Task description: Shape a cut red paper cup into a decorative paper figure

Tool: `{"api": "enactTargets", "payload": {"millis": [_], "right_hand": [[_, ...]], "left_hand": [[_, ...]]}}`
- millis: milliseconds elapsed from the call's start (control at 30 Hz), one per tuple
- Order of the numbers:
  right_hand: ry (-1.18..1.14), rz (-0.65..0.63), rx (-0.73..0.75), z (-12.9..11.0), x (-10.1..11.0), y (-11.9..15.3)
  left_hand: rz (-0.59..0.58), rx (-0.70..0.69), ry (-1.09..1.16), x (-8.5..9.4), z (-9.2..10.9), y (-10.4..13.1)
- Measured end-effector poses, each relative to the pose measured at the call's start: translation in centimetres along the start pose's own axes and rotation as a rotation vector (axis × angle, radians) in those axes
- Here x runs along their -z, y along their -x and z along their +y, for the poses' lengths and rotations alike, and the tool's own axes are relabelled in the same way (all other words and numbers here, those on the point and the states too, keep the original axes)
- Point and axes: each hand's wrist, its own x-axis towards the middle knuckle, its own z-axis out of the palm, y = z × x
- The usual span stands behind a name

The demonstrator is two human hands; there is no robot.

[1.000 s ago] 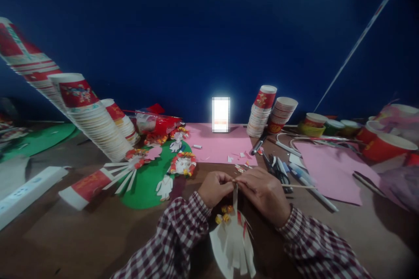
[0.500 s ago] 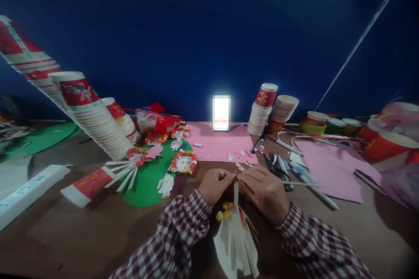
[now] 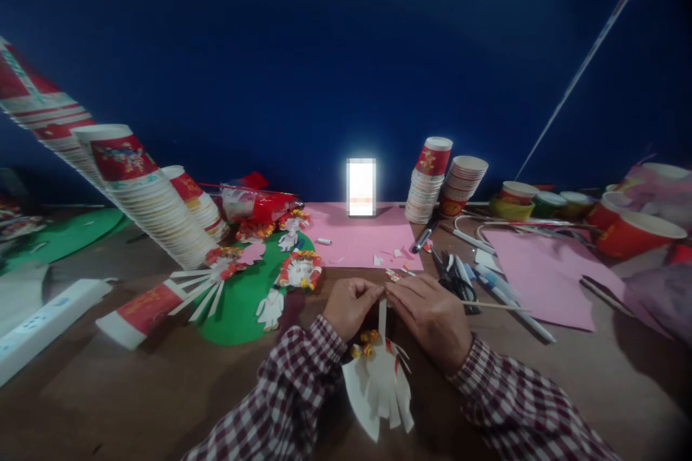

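A paper cup cut into strips (image 3: 378,382) hangs below my hands, with several yellow-and-red curled strips (image 3: 368,341) on its left side. One white strip (image 3: 383,318) rises from it to my fingertips. My left hand (image 3: 349,308) pinches the upper end of this strip. From the other side my right hand (image 3: 435,313) closes on the same end, its fingertips meeting those of the left. A thin wooden stick (image 3: 500,306) sticks out to the right from behind my right hand. The strip's very tip is hidden by the fingers.
Stacked paper cups (image 3: 154,202) lean at the left, near a green sheet (image 3: 232,313) with paper figures and a cut cup (image 3: 145,310). Another cup stack (image 3: 427,180) stands behind a pink sheet (image 3: 357,234). Scissors (image 3: 454,277) and pens (image 3: 508,299) lie right; a power strip (image 3: 51,324) lies left.
The cut cup has swung slightly up and to the left beneath my hands. Both hands keep their grip at the strip's end. The whole view has shifted a little.
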Motion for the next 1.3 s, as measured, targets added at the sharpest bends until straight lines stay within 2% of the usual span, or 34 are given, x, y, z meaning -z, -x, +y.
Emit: {"api": "enactTargets", "payload": {"millis": [533,767,1100,1300], "right_hand": [[-0.014,-0.023,-0.012,0.02,0.05,0.07],[-0.044,-0.03,-0.015,0.2,-0.2,0.22],[-0.078,-0.041,-0.059,0.11,-0.25,0.25],[-0.146,-0.064,-0.061,0.13,-0.34,0.23]], "left_hand": [[0.014,-0.003,0.022,0.04,-0.19,0.18],[0.026,0.032,0.143,-0.02,-0.41,0.12],[0.027,0.096,0.23,-0.09,0.37,0.25],[0.015,0.06,0.287,0.06,0.07,0.11]]}}
